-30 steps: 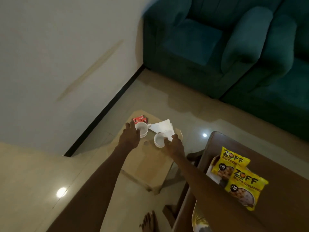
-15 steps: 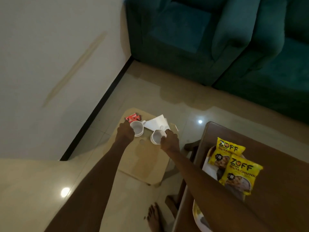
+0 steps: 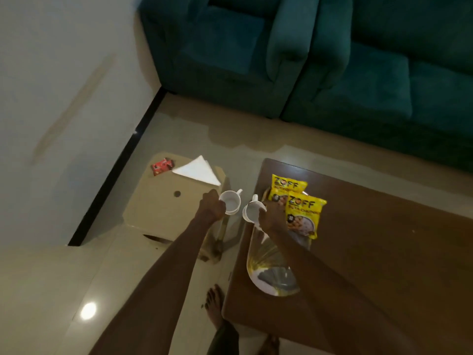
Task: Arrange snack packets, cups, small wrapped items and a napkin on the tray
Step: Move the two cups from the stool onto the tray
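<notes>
My left hand (image 3: 211, 208) grips a white cup (image 3: 231, 202) in the air between the light stool and the brown table. My right hand (image 3: 271, 217) grips a second white cup (image 3: 252, 212) over the left edge of the tray (image 3: 268, 280), a white oval tray with a gold pattern on the brown table. Two yellow snack packets (image 3: 302, 213) lie overlapping on the tray's far end. A folded white napkin (image 3: 198, 170) and small red wrapped items (image 3: 161, 166) lie at the far side of the stool.
The light wooden stool (image 3: 166, 206) stands left of the dark brown table (image 3: 384, 242). A teal sofa (image 3: 332, 60) fills the back. A white wall with a black skirting runs along the left. My bare feet (image 3: 215, 306) stand on the tiled floor.
Both hands lifted the cups off the stool and carried them right toward the tray. The napkin and red items stayed on the stool. The camera swung right.
</notes>
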